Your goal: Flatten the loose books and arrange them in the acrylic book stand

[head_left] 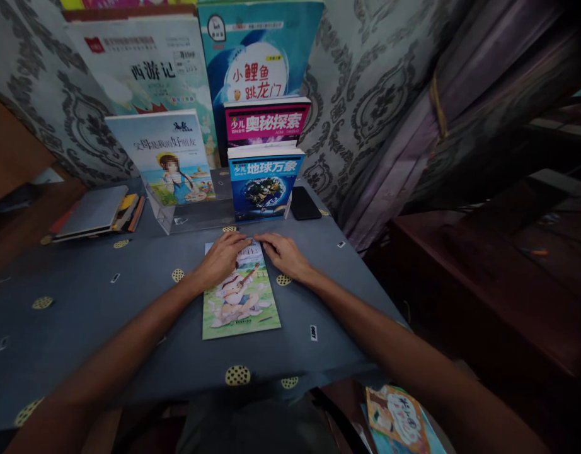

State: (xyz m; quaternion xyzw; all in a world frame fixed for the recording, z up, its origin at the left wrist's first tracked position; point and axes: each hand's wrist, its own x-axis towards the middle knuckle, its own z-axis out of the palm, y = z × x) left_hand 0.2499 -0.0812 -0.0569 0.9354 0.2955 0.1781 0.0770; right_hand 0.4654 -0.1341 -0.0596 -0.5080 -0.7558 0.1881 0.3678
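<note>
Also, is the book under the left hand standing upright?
No, the book lies flat on the tablecloth beneath the left hand.

My left hand (223, 258) and right hand (285, 255) are bare, as are my left forearm (134, 337) and right forearm (389, 337), both slender and tapering to the wrists. I wear dark cloth (253, 429), perhaps grey-green, though shadow blurs it.

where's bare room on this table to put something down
Widest: the tablecloth between the stacked books and the left forearm. Smaller: between the booklet and the right forearm. The back is crowded with standing books and a phone.
</note>
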